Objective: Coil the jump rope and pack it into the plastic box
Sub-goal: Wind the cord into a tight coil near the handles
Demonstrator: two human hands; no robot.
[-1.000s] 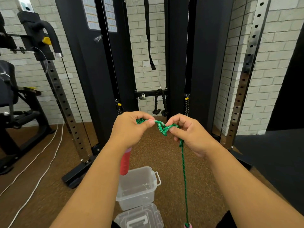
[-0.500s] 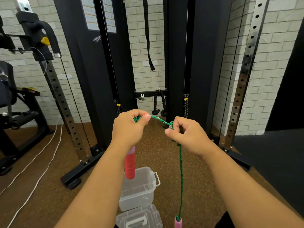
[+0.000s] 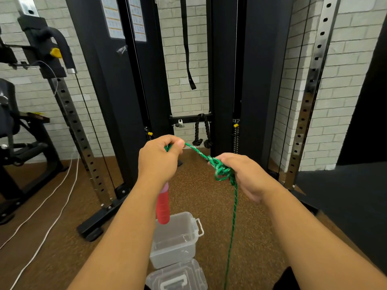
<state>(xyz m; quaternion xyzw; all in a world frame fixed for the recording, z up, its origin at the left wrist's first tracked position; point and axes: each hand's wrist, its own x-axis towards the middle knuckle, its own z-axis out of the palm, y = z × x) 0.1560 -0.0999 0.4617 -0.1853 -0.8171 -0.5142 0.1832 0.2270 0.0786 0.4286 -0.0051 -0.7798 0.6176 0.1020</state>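
Observation:
A green braided jump rope (image 3: 232, 222) runs between both hands at chest height. My left hand (image 3: 159, 159) is closed on the rope near its red handle (image 3: 163, 208), which hangs down below my wrist. My right hand (image 3: 243, 174) grips a small bunch of green loops (image 3: 222, 171), and a short taut length of rope joins the two hands. From the right hand the rope drops straight down out of the frame's bottom edge. The clear plastic box (image 3: 193, 240) stands open on the floor below my hands, with its lid (image 3: 178, 277) lying just in front of it.
A black cable machine (image 3: 117, 101) with perforated steel uprights (image 3: 307, 97) stands straight ahead against a white brick wall. A black bench machine (image 3: 18, 130) is at the left. White cables (image 3: 52, 197) lie on the brown floor. A dark mat (image 3: 345, 197) covers the right side.
My right hand has dropped lower and to the right, and more green loops are bunched in it. The rope's hanging end and its pink handle tip have left the bottom of the view.

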